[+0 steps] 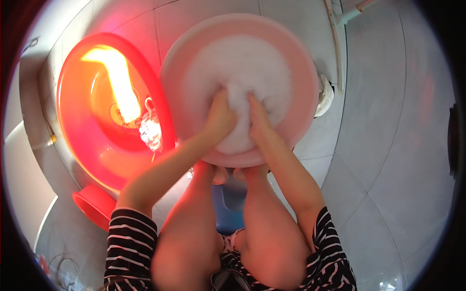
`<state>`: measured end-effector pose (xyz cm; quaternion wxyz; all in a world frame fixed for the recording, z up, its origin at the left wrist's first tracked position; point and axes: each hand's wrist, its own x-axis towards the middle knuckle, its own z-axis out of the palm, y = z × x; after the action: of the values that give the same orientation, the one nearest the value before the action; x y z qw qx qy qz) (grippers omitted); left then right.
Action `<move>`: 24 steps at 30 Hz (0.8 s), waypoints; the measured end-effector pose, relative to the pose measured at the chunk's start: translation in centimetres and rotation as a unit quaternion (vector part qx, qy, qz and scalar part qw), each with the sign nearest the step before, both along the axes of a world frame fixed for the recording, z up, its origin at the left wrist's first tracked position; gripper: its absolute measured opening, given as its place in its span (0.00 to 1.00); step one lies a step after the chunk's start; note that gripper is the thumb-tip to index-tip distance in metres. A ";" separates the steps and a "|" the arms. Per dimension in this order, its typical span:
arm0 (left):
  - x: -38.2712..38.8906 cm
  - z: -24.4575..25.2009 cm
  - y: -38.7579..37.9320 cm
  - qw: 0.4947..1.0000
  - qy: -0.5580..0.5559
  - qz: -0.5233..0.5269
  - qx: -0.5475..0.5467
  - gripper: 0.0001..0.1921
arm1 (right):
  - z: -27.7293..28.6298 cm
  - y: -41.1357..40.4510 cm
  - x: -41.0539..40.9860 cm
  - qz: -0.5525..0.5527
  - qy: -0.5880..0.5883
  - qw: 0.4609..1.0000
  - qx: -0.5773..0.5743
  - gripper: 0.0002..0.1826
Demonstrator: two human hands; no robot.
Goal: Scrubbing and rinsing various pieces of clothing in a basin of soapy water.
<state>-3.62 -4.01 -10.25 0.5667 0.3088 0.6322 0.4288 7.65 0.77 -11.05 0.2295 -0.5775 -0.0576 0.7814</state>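
Note:
A round pink plastic basin point(238, 22) stands in front of me, with thick white suds point(244, 58) covering its contents. Both of my hands are in the foam near the basin's middle, a short gap apart. The fingers of my left hand point(220, 118) dip under the suds, curled at the knuckles. Beside it, my right hand point(258, 116) also has its fingertips sunk in foam, with the thumb side turned inward. Whether either hand grips something below the surface is hidden.
Left of the basin stands a large red plastic tub point(109, 171), brightly lit, with a bunched pale cloth point(150, 131) at its right side. A smaller red basin point(95, 207) sits lower left. Beneath me is a blue stool point(228, 214). Tiled walls surround the floor.

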 end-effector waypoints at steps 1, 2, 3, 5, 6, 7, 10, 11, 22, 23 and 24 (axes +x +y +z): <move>1.8 2.0 0.6 1.000 -0.010 -0.016 0.000 0.29 | -1.1 0.3 1.9 -0.009 0.054 0.998 -0.024 0.32; 3.8 6.3 1.6 0.989 0.128 -0.070 0.031 0.24 | -1.4 0.5 3.5 -0.025 0.044 0.998 -0.025 0.32; 4.6 9.6 2.0 0.953 0.272 -0.118 0.062 0.18 | -1.4 0.5 4.1 -0.024 0.208 0.978 0.005 0.27; 4.9 11.1 2.0 0.945 0.257 -0.196 0.044 0.16 | -0.1 0.9 4.1 -0.027 0.372 0.927 0.037 0.23; 4.5 11.4 1.8 0.934 0.242 -0.263 0.023 0.14 | 2.6 2.0 3.2 -0.009 0.303 0.952 -0.053 0.22; 4.2 10.6 1.8 0.932 0.245 -0.266 0.022 0.14 | 5.0 3.0 3.0 0.011 0.225 0.965 -0.137 0.22; 2.0 7.4 3.5 0.903 0.370 -0.168 0.137 0.17 | 7.9 3.2 2.1 -0.060 0.099 0.993 0.030 0.21; 1.4 6.7 4.7 0.917 0.378 -0.097 0.080 0.17 | 7.7 3.4 2.5 -0.066 0.097 0.993 0.031 0.21; 0.6 0.3 4.5 0.802 0.551 -0.232 -0.004 0.25 | 1.8 2.7 2.9 0.223 -0.400 0.856 0.240 0.23; 0.3 0.6 5.0 0.800 0.503 -0.323 -0.062 0.25 | 1.2 3.0 3.5 0.221 -0.402 0.856 0.239 0.23; -0.3 0.5 5.5 0.799 0.503 -0.324 -0.060 0.25 | 0.3 3.3 4.1 0.172 -0.319 0.918 0.160 0.23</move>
<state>-3.97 1.49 -9.74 0.2920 0.6331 0.7160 -0.0343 11.72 4.06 -10.73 0.1502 -0.7325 -0.3508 0.5637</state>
